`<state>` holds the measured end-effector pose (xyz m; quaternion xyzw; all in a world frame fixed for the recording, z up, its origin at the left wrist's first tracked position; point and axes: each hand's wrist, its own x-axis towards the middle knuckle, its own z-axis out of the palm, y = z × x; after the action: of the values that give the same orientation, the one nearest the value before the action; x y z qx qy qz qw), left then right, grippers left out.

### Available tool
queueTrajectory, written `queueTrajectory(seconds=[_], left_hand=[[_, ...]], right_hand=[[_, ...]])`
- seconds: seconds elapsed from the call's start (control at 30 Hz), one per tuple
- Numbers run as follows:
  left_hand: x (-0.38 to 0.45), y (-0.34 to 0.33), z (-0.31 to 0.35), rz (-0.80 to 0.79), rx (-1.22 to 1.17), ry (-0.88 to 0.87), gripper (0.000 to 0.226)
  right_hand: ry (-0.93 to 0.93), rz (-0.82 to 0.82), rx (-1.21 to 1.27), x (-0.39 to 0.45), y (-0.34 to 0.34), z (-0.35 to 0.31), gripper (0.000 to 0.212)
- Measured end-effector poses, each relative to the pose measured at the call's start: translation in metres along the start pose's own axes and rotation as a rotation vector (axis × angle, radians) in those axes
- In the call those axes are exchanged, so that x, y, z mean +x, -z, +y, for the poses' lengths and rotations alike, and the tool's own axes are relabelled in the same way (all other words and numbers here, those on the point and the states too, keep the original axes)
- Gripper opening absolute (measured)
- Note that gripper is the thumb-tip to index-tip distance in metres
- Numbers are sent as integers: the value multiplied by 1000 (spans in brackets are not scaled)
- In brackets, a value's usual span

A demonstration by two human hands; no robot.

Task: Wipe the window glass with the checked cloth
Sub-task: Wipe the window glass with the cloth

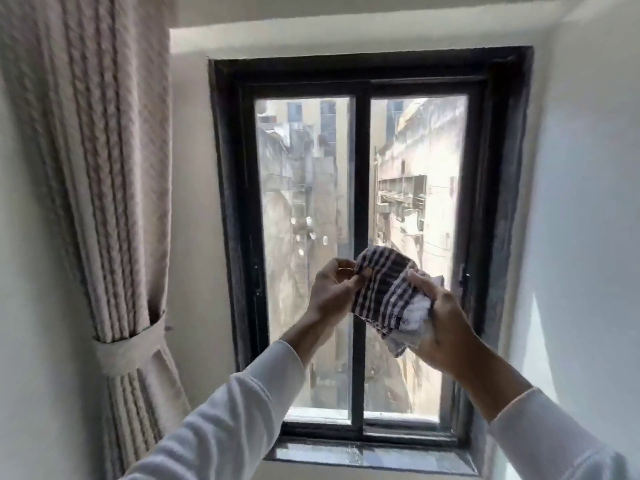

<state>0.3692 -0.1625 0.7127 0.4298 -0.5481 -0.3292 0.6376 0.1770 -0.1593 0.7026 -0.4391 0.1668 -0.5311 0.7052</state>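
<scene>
A tall window with a dark frame has two glass panes, a left pane and a right pane, split by a dark middle bar. Pale spots show on the left pane. The checked cloth, dark with light stripes and a white underside, is bunched up in front of the middle bar, a little short of the glass. My left hand pinches its left edge. My right hand grips its right and lower part. Both arms wear white sleeves.
A cream curtain, gathered by a tieback, hangs left of the window. White walls flank the recess on both sides. A dark sill runs under the frame. Small latches sit on the frame's left and right sides.
</scene>
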Motion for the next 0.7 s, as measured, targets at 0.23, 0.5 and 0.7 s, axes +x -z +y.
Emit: queueTrajectory(seconds=[0.23,0.5,0.7], left_hand=[[109,126,-28,204,526,-256,26],[280,207,-85,667,1107,-654,67],[309,215,-103,720,1177,-781,68]], right_hand=[[150,234,88,128,-55,88,28],[954,428,-1188,288,-30,185,48],[1000,318,-1952,358,-13,211,61]])
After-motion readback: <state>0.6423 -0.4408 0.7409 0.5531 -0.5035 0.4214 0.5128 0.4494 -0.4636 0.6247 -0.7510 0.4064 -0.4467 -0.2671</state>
